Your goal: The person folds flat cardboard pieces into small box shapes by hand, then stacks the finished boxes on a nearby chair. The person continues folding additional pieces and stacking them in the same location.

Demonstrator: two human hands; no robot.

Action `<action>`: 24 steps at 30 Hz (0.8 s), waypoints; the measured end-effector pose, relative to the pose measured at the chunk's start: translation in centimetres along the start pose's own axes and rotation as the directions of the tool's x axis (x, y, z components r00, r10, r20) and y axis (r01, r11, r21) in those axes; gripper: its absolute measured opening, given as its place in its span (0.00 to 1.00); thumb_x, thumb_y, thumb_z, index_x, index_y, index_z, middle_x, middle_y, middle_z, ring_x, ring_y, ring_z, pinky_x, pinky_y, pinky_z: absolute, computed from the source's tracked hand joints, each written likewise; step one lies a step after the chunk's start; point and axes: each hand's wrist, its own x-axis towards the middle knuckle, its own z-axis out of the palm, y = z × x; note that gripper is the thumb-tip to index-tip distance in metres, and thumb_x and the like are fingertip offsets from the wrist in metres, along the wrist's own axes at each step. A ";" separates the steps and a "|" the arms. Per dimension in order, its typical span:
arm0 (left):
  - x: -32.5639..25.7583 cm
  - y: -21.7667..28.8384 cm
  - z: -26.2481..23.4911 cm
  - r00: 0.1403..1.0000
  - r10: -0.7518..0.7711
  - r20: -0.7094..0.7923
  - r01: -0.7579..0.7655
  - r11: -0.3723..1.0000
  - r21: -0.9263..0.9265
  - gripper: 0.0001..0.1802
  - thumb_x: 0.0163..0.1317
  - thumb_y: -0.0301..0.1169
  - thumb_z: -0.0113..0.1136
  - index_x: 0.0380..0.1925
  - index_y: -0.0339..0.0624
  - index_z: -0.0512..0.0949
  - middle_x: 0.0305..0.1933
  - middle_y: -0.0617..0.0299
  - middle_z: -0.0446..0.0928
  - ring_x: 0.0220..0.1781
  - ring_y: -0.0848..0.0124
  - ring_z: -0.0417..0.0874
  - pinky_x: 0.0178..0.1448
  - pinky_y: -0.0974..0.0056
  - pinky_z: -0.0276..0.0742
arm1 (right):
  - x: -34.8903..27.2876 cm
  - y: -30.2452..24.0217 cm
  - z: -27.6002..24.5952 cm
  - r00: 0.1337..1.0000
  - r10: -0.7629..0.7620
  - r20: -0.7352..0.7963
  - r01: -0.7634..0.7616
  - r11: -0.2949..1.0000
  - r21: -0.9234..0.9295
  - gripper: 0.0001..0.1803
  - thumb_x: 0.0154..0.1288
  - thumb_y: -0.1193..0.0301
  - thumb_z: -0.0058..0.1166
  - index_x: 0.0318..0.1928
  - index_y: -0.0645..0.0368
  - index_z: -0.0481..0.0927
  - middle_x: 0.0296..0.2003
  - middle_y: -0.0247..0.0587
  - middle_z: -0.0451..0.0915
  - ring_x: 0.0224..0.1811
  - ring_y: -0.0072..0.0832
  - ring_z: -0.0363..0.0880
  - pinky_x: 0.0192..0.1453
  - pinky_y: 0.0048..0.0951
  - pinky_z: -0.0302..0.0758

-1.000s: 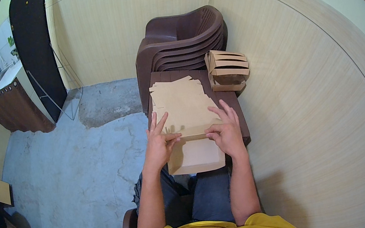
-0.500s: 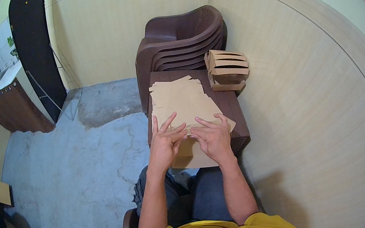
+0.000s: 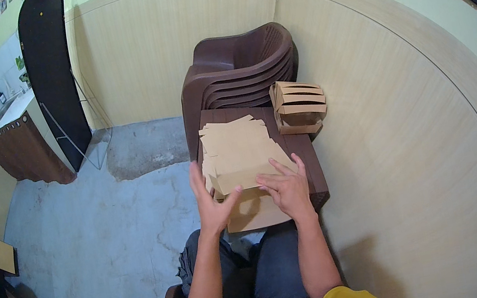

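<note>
Flat cardboard box blanks (image 3: 237,146) lie in an uneven stack on a dark brown table. The top blank's near edge is raised, with a shaded strip along it; a lower cardboard flap (image 3: 253,211) sticks out toward my lap. My right hand (image 3: 289,191) pinches the raised edge between thumb and index finger, its other fingers spread over the sheet. At the stack's left side, my left hand (image 3: 214,207) is open, thumb pointing to the near corner and fingers pointing away from me. Whether its fingers touch the cardboard, I cannot tell.
Behind the table (image 3: 308,162) rise stacked brown plastic armchairs (image 3: 236,63). Folded cardboard boxes (image 3: 299,103) stand together at the table's far right, close to the wood-panelled wall (image 3: 403,139). A black ironing board (image 3: 53,79) leans upright at the far left, beside a sink counter (image 3: 12,112).
My left hand has moved left, off the near edge to the sheet's left side, its fingers opening. My right hand stays on the near edge. The whole view has tilted up slightly.
</note>
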 end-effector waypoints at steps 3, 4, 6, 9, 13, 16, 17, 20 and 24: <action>0.2 -1.0 -0.3 0.898 -0.438 0.036 0.438 0.884 -0.163 0.43 0.75 0.35 0.69 0.82 0.32 0.60 0.63 0.46 0.83 0.72 0.61 0.81 0.71 0.54 0.80 | -0.2 -0.6 0.2 0.998 0.045 -0.032 -0.045 0.999 -0.019 0.13 0.71 0.59 0.69 0.54 0.34 0.94 0.59 0.23 0.91 0.79 0.39 0.73 0.89 0.67 0.44; 0.2 -1.3 -0.6 0.904 -0.416 0.105 0.429 0.878 -0.213 0.40 0.76 0.35 0.68 0.81 0.32 0.62 0.64 0.47 0.83 0.71 0.63 0.81 0.69 0.56 0.81 | -0.3 -0.8 0.1 0.995 0.094 -0.009 -0.095 0.995 -0.045 0.13 0.71 0.57 0.68 0.54 0.34 0.94 0.63 0.22 0.89 0.81 0.40 0.70 0.89 0.68 0.44; 0.1 -1.7 -1.1 0.907 -0.351 0.233 0.412 0.854 -0.318 0.35 0.78 0.36 0.65 0.78 0.32 0.67 0.65 0.49 0.83 0.68 0.66 0.83 0.65 0.59 0.82 | -0.5 -1.4 0.1 0.991 0.113 -0.078 -0.118 0.991 -0.059 0.23 0.69 0.57 0.71 0.63 0.36 0.89 0.71 0.32 0.82 0.84 0.45 0.64 0.88 0.68 0.47; 0.2 -2.1 -1.4 0.915 -0.353 0.198 0.402 0.847 -0.348 0.29 0.81 0.38 0.62 0.75 0.34 0.72 0.65 0.53 0.83 0.65 0.67 0.84 0.65 0.60 0.81 | -1.0 -1.3 0.2 0.924 0.175 -0.341 -0.131 0.980 0.149 0.40 0.66 0.59 0.75 0.78 0.43 0.74 0.77 0.49 0.73 0.86 0.52 0.56 0.88 0.66 0.49; 0.1 -2.5 -1.2 0.917 -0.392 0.068 0.393 0.863 -0.317 0.27 0.82 0.37 0.62 0.73 0.34 0.73 0.67 0.53 0.82 0.66 0.67 0.82 0.69 0.59 0.78 | -1.2 0.7 1.7 0.819 0.551 -0.160 -0.215 0.553 0.805 0.56 0.73 0.67 0.72 0.88 0.60 0.48 0.75 0.58 0.75 0.78 0.48 0.71 0.82 0.47 0.66; -0.1 -2.4 -1.0 0.946 -0.302 0.120 0.321 0.927 -0.196 0.29 0.82 0.34 0.61 0.77 0.35 0.69 0.72 0.52 0.79 0.71 0.64 0.80 0.74 0.59 0.75 | -1.6 2.2 2.7 0.812 0.569 0.134 -0.318 0.238 0.918 0.51 0.79 0.71 0.66 0.88 0.61 0.46 0.66 0.56 0.82 0.67 0.36 0.82 0.72 0.33 0.75; -0.3 -2.4 -0.8 0.970 -0.208 0.128 0.229 0.955 -0.189 0.30 0.82 0.33 0.61 0.78 0.37 0.68 0.74 0.52 0.77 0.73 0.63 0.79 0.76 0.58 0.74 | -1.7 2.4 3.0 0.827 0.543 0.141 -0.322 0.253 0.912 0.48 0.79 0.72 0.65 0.88 0.62 0.49 0.64 0.56 0.84 0.65 0.34 0.82 0.71 0.32 0.76; -1.3 -1.7 -0.7 0.979 -0.123 0.165 0.160 0.959 -0.234 0.37 0.79 0.27 0.62 0.83 0.43 0.60 0.78 0.48 0.72 0.77 0.60 0.76 0.78 0.56 0.73 | -2.5 2.3 3.0 0.819 0.539 0.197 -0.373 0.239 0.897 0.34 0.80 0.72 0.64 0.78 0.64 0.64 0.58 0.51 0.87 0.58 0.27 0.83 0.63 0.29 0.77; -2.4 -1.1 -1.8 0.962 -0.156 0.226 0.220 0.929 -0.298 0.47 0.74 0.20 0.66 0.85 0.50 0.51 0.76 0.44 0.73 0.75 0.57 0.77 0.76 0.52 0.75 | -3.7 1.7 3.0 0.813 0.541 0.213 -0.361 0.183 0.914 0.14 0.80 0.71 0.64 0.57 0.61 0.76 0.49 0.39 0.88 0.49 0.19 0.82 0.53 0.23 0.76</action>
